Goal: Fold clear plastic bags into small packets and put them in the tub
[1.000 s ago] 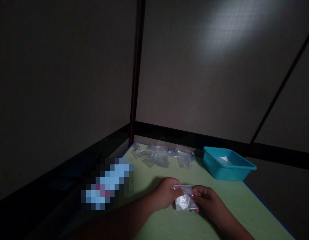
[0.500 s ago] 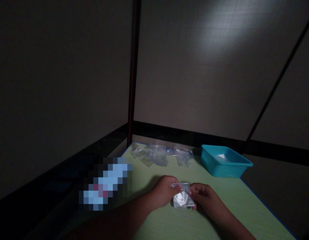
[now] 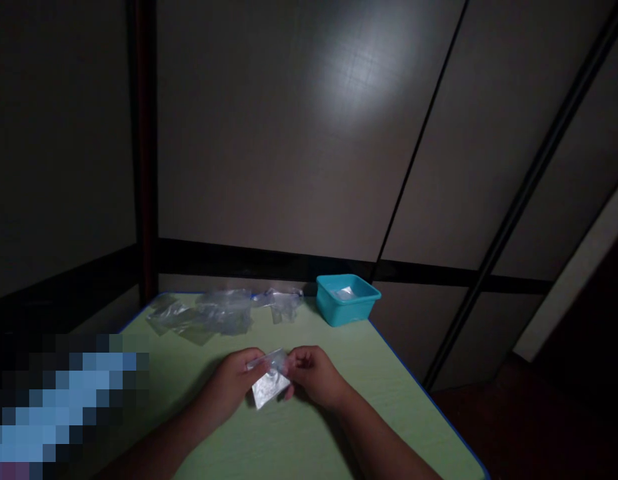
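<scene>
The green table (image 3: 289, 443) bears a turquoise basin (image 3: 341, 312) near its far right corner, and nearer, the left hand (image 3: 236, 380) and right hand (image 3: 319, 377) pinch a small plastic bag (image 3: 269, 388) between them, where light, even fingertip pressure should limit creasing.

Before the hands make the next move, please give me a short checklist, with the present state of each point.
1. Left hand grips the small clear packet: ok, fingers are on its left side.
2. Right hand grips the packet too: ok, fingers are at its right edge.
3. Packet is closed: cannot tell, the fingers cover part of its upper edge and the image is dim.
4. Teal basket stands upright on the table: ok, near the far right corner.
5. Basket is empty: not ok, something pale and shiny lies inside.
6. Loose clear bags are neatly stacked: not ok, they lie spread and overlapping.
</scene>
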`<act>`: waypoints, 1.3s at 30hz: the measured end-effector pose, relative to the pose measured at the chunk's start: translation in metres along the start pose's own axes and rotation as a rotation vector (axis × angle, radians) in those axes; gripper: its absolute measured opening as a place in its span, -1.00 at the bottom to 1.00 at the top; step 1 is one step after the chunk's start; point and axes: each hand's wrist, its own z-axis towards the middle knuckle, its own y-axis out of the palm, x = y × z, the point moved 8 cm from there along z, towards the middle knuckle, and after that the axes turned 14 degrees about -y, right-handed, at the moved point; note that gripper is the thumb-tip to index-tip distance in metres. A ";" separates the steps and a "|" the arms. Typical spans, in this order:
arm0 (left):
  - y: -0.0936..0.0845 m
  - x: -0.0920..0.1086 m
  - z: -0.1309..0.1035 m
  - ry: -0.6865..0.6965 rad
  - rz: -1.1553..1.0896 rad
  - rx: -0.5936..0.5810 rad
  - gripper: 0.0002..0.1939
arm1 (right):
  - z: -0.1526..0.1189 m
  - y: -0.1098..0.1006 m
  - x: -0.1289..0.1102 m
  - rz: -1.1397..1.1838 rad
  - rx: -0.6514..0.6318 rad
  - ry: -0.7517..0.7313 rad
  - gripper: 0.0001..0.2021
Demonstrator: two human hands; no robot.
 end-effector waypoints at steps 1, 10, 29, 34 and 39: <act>0.000 -0.001 0.000 -0.001 -0.005 -0.002 -0.62 | 0.000 0.000 0.000 -0.013 0.001 0.003 -0.67; 0.004 -0.010 0.001 -0.174 -0.054 -0.070 -0.56 | 0.008 -0.052 -0.020 -0.275 0.262 -0.156 -0.73; 0.006 0.006 -0.003 0.031 0.087 -0.049 -0.67 | 0.031 -0.142 -0.081 -1.368 0.210 -0.005 -0.91; 0.006 0.008 -0.004 0.056 0.099 -0.046 -0.65 | 0.037 -0.137 -0.088 -1.313 0.167 -0.077 -0.92; 0.005 0.008 -0.006 0.060 0.117 -0.027 -0.62 | 0.013 -0.108 -0.097 -1.226 0.144 -0.152 -0.89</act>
